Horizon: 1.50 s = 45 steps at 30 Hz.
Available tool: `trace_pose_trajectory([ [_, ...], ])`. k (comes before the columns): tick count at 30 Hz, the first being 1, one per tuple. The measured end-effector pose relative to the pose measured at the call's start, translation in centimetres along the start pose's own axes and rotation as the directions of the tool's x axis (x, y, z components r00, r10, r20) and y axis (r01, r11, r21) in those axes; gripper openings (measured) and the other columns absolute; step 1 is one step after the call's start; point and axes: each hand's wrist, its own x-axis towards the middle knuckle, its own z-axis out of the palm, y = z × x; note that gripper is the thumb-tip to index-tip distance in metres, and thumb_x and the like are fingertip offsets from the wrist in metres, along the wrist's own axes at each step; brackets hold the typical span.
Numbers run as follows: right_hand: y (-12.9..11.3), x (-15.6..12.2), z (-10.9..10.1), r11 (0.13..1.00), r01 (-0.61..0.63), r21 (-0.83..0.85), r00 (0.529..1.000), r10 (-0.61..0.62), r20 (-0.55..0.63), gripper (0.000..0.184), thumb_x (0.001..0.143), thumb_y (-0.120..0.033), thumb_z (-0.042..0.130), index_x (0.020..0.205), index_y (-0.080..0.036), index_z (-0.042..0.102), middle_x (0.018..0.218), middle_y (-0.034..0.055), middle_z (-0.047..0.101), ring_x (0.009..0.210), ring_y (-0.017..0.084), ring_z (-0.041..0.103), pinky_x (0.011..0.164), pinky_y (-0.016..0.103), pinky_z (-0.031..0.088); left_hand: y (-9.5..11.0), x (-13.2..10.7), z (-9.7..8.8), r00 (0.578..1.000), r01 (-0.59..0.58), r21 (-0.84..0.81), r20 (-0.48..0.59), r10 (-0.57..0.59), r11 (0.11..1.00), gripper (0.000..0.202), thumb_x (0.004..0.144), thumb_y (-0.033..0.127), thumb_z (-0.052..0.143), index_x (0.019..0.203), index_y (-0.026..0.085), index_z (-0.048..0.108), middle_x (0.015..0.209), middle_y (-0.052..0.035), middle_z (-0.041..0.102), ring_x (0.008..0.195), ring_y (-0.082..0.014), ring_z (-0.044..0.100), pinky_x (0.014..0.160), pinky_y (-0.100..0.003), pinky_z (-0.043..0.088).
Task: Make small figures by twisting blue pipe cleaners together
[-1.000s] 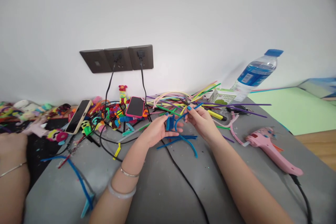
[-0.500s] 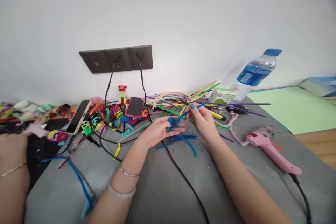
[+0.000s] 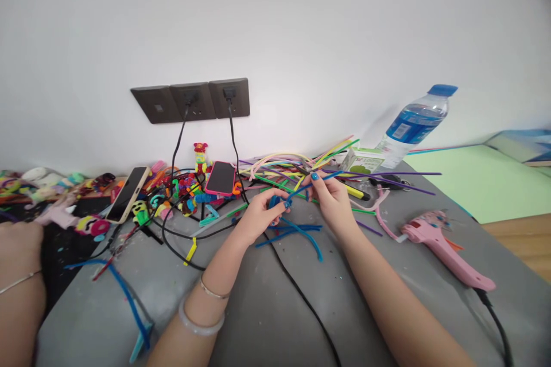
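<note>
Between the fingers of my left hand [image 3: 260, 215] is a wound bundle of blue pipe cleaner [image 3: 275, 202], partly covered by the thumb and fingertips. A straight free length [image 3: 300, 189] of the blue pipe cleaner runs from it up to my right hand [image 3: 329, 198]. There my right thumb and index finger pinch it, and its tip sticks out past them. Several loose blue pipe cleaners [image 3: 297, 230] lie on the grey table [image 3: 267, 304] just below my hands.
Behind my hands lies a pile of coloured pipe cleaners [image 3: 288, 166]. A pink glue gun [image 3: 447, 252] and a tilted water bottle [image 3: 415, 123] are to the right. Phones [image 3: 221, 178], small figures [image 3: 140, 212] and black cables [image 3: 297, 287] lie leftward. Another person's arm [image 3: 19, 292] shows at far left.
My left fingers, spread flat half a second ago, have curled around the blue bundle. My right hand keeps its pinch on the pipe cleaner's free length, which is now straighter.
</note>
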Motion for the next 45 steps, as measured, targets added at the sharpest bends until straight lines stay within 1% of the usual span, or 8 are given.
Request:
trace_pose_trajectory([
  [6,-0.6,-0.3,0.9,0.998,-0.048,0.032,0.972,0.039,0.233,0.034,0.076,-0.051,0.073,0.086,-0.021,0.062,0.076,0.0003,0.061,0.06,0.012,0.058,0.056,0.025,0.05,-0.1,0.1,0.0,0.993,-0.108,0.058,-0.047,0.111,0.992,0.024,0.079,0.029,0.06,0.101,0.019,0.06,0.072,0.0026,0.06,0.051,-0.0055,0.046,0.048,-0.018,0.035],
  [8,-0.7,-0.4,1.1,0.997,-0.068,0.031,0.965,0.058,0.257,0.034,0.076,-0.052,0.073,0.085,-0.02,0.063,0.079,0.0016,0.062,0.063,0.013,0.06,0.059,0.027,0.052,0.0,0.0,-0.1,0.99,-0.122,0.046,-0.063,0.124,0.992,0.022,0.08,0.029,0.06,0.099,0.02,0.061,0.072,0.0027,0.06,0.051,-0.0053,0.046,0.048,-0.017,0.035],
  [12,-0.8,-0.3,0.9,0.997,-0.082,0.014,0.978,0.078,0.194,0.036,0.075,-0.055,0.072,0.079,-0.02,0.064,0.07,0.0015,0.064,0.059,0.015,0.061,0.06,0.029,0.054,0.4,-0.2,-0.2,0.99,-0.114,0.061,-0.079,0.119,0.992,0.022,0.08,0.032,0.061,0.096,0.018,0.063,0.073,0.0013,0.062,0.051,-0.005,0.045,0.048,-0.017,0.034],
  [18,-0.4,-0.1,0.5,0.992,-0.12,0.031,0.983,0.114,0.144,0.036,0.068,-0.053,0.078,0.07,-0.021,0.063,0.058,-0.0004,0.064,0.055,0.016,0.061,0.057,0.031,0.053,0.9,-0.4,-0.4,0.998,-0.061,0.056,-0.005,0.061,0.997,0.022,0.076,0.031,0.064,0.092,0.017,0.066,0.069,0.0015,0.059,0.051,-0.0057,0.047,0.048,-0.018,0.034],
  [29,-0.9,-0.4,1.0,0.884,-0.3,0.357,0.951,0.249,0.183,0.033,0.068,-0.048,0.081,0.074,-0.023,0.061,0.068,-0.0031,0.058,0.06,0.011,0.056,0.057,0.024,0.051,1.3,-0.5,-0.6,0.998,-0.041,-0.062,0.046,0.044,0.997,0.023,0.07,0.031,0.071,0.087,0.016,0.069,0.069,0.0013,0.059,0.053,-0.0052,0.046,0.051,-0.019,0.035],
  [34,-0.6,-0.3,0.7,0.901,-0.265,0.343,0.963,0.226,0.15,0.031,0.07,-0.046,0.079,0.083,-0.024,0.062,0.07,-0.0028,0.06,0.063,0.013,0.058,0.063,0.027,0.053,0.5,0.0,-0.9,0.998,-0.056,-0.072,-0.045,0.053,0.996,0.037,0.075,0.037,0.071,0.105,0.016,0.067,0.078,-0.0025,0.067,0.053,-0.0052,0.045,0.051,-0.019,0.036],
  [39,0.1,0.2,0.3,0.92,-0.193,0.342,0.976,0.216,-0.031,0.033,0.067,-0.046,0.081,0.082,-0.024,0.063,0.069,-0.0029,0.062,0.061,0.013,0.059,0.062,0.028,0.053,-0.1,0.4,-1.2,0.982,-0.12,-0.044,-0.155,0.112,0.992,0.029,0.075,0.036,0.071,0.096,0.016,0.067,0.071,-0.0007,0.064,0.053,-0.0068,0.048,0.051,-0.019,0.039],
  [45,0.2,0.4,0.2,0.948,-0.135,0.29,0.983,0.165,-0.083,0.032,0.07,-0.047,0.078,0.083,-0.025,0.059,0.072,-0.0015,0.065,0.066,0.016,0.064,0.069,0.032,0.056,0.1,0.2,-1.0,0.991,-0.09,-0.041,-0.108,0.085,0.995,0.034,0.075,0.033,0.072,0.104,0.015,0.069,0.07,-0.001,0.065,0.057,-0.0091,0.055,0.056,-0.022,0.047],
])
